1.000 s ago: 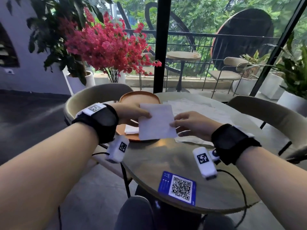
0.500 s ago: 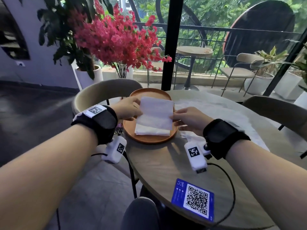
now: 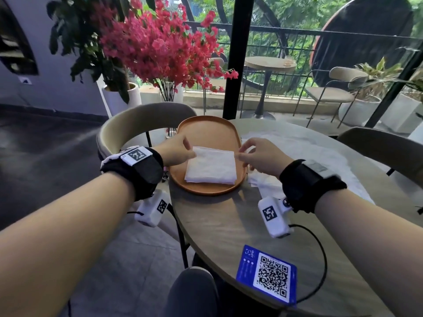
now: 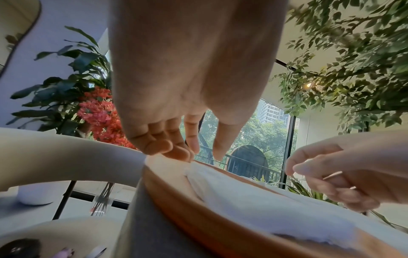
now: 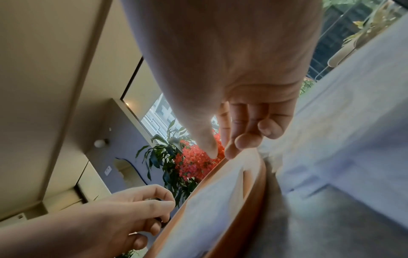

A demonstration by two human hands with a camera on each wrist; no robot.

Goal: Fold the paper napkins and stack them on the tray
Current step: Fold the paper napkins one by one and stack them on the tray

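On tray (image 3: 207, 131): folded napkins (image 3: 211, 167) (white)

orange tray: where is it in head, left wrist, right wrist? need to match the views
Head: orange tray at centre, on the round table's far left edge, folded napkins lying on it.
Left wrist: lower right, its rim sweeping diagonally below the left hand.
Right wrist: bottom centre, rim running up towards the right hand.
Shared landmark: the red flowers.
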